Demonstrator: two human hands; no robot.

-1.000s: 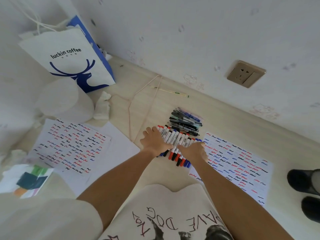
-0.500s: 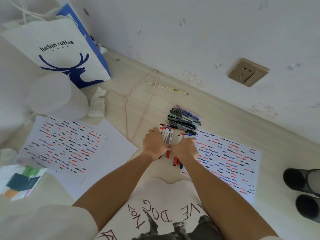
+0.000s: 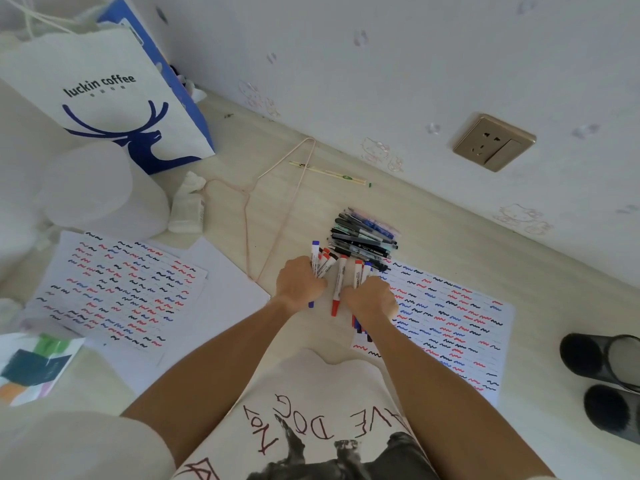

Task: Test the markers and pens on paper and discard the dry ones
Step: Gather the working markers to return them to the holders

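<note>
Two bunches of white-barrelled whiteboard markers [image 3: 337, 271] with red, blue and black caps lie fanned on the pale wooden floor [image 3: 450, 251], caps pointing toward the wall. The left hand [image 3: 300, 285] has its fingers curled round one bunch, and the right hand [image 3: 370, 299] grips the other; one red-capped marker lies loose between them. Just beyond, touching the marker tips, sits a stack of dark slim pens [image 3: 363, 233]. Under the right hand's outer edge begins a white paper sheet covered in red, blue and black squiggles [image 3: 450, 320]; a second squiggled sheet [image 3: 117, 285] lies well apart on the left. Bare floor runs between the pens and the white wall [image 3: 381, 64]. A pink wire hanger [image 3: 277, 216] lies just left of the markers, and a white-and-blue paper coffee bag [image 3: 104, 95] stands far left.
</note>
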